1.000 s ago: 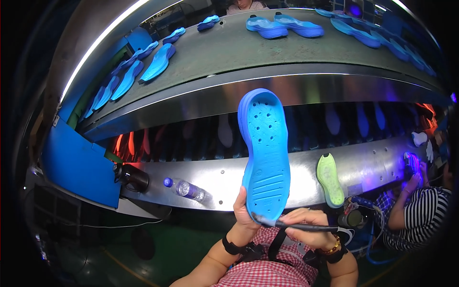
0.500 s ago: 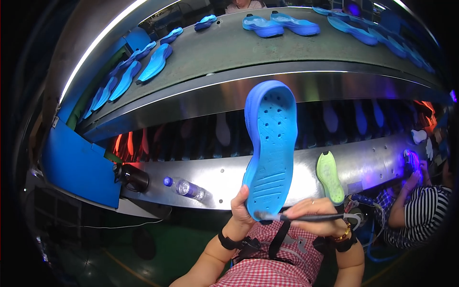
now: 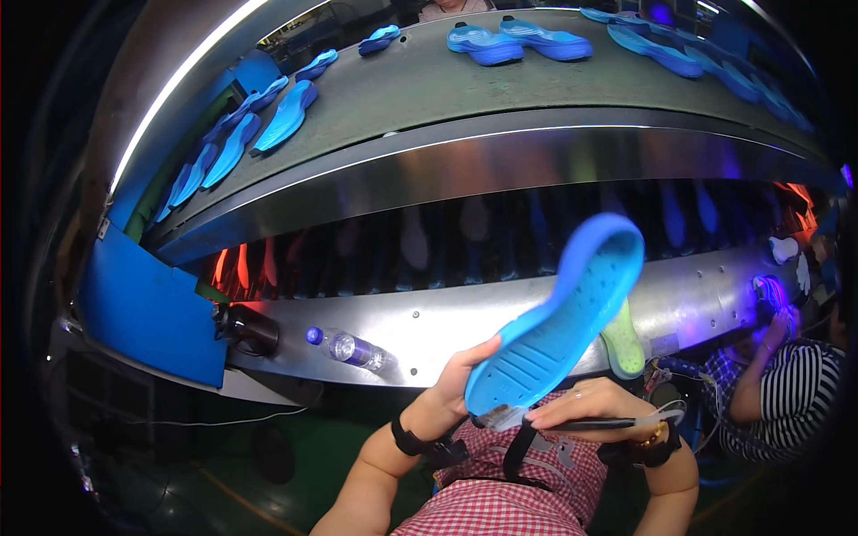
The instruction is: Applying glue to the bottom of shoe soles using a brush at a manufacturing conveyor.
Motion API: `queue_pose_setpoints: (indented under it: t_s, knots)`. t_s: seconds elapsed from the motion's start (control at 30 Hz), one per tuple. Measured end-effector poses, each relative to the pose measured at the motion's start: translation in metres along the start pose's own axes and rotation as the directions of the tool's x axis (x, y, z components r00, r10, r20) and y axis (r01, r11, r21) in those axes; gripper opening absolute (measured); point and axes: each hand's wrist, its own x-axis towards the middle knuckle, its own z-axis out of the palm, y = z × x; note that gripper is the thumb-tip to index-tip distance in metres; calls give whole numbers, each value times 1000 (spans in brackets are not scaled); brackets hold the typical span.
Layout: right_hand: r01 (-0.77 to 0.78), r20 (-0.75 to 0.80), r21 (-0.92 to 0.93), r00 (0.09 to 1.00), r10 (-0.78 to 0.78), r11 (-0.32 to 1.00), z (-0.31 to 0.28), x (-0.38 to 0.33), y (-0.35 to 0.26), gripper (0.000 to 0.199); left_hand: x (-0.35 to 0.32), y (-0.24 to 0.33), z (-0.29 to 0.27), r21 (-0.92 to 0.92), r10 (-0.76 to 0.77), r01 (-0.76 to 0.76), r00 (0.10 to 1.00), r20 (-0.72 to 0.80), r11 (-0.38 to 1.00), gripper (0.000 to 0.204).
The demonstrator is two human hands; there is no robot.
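Right of the frame's centre, the left hand (image 3: pixel 458 379) grips a blue sole (image 3: pixel 547 329), the right hand (image 3: pixel 597 406) a brush (image 3: pixel 508 417) at its lower end, seemingly a brushing step whose next stroke needs the sole steady.

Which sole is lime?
The lime sole on the metal ledge, partly hidden behind the held sole. Colour sets it apart: the held sole and the upper-surface soles are blue.
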Motion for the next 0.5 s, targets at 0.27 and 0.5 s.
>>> queue_pose_setpoints:
  t_s: [0.27, 0.5]
  knots:
    - [-64, 175, -29, 982, 68, 998, -6, -16, 8, 23, 0, -7, 20, 143, -312, 317, 948, -56, 938, 62]
    - [-78, 209, -145, 972, 108, 986, -20, -23, 2, 24, -8, -6, 9, 285, -351, 380, 924, -148, 880, 62]
